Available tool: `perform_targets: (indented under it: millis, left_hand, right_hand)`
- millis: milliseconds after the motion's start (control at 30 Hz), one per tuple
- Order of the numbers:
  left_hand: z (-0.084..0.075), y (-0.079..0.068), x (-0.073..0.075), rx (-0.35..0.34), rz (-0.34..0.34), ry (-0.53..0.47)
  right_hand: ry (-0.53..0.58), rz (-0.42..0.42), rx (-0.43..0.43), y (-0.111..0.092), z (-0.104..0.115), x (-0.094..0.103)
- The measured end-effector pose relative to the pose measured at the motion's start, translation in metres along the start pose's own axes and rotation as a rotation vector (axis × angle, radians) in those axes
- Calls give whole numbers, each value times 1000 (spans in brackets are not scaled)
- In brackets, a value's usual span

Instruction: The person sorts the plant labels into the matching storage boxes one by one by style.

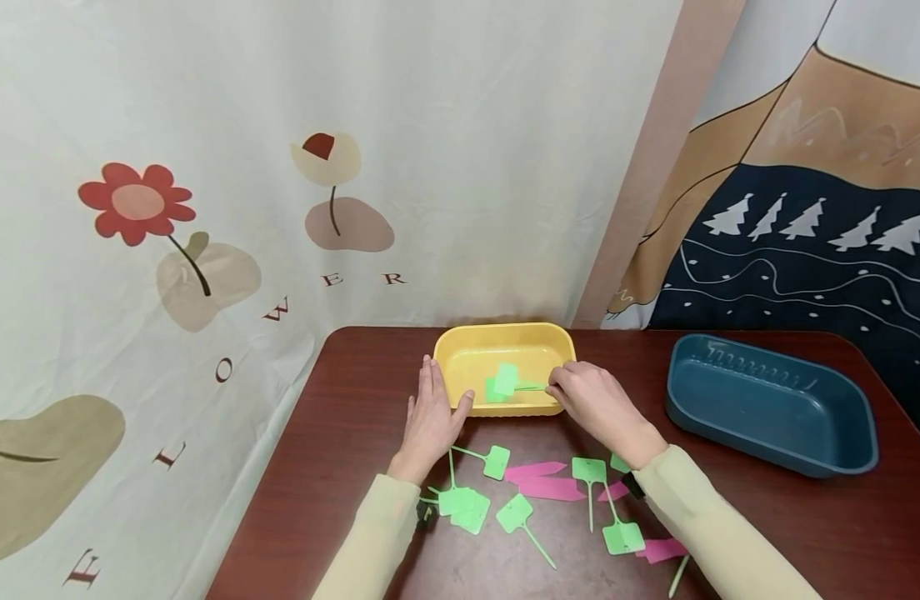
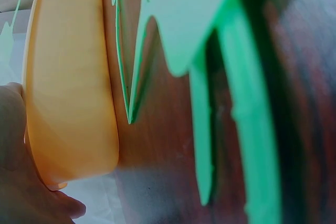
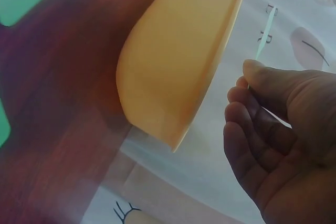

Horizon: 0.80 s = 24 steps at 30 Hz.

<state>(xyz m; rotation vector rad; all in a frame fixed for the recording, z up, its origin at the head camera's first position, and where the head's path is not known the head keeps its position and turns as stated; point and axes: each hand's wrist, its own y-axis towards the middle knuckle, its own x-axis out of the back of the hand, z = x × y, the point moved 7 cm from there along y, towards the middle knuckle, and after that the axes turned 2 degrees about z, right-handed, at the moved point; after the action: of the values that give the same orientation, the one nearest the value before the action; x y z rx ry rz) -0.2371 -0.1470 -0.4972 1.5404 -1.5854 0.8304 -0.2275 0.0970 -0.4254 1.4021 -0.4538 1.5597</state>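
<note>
My right hand pinches the thin stem of a green plant label between thumb and fingertips. Its square head hangs over the inside of a yellow basin. Another green label shows low in that basin, partly covered by the held one. With fingers straight, my left hand rests against the basin's left side, its thumb at the front rim. In the right wrist view, the stem rises from the pinch beside the basin wall.
Several green plant labels and pink pointed labels lie scattered on the dark wooden table before the basin, some beneath my forearms. At the right stands a dark blue basin. A printed curtain hangs behind the table.
</note>
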Motion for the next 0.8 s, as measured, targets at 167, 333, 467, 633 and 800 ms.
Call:
perform_targets:
  millis: [167,333,467,633,800]
  left_hand:
    - [1,1,-1,0,2,6]
    - [-1,0,1,0,-1,-1]
    - [-2,0,2,0,1,-2]
    - [-3,-1,3,0,0,-2]
    - [-3,-1,3,0,-2,-3]
  right_hand:
    - [15,8,11,9,-2,-2]
    - [27,20,8,18,-4,-8]
    - [25,28,9,26,-5,-14]
    - [17,70,5,36,-6,-24]
    - [-11,110,16,42,-5,-35]
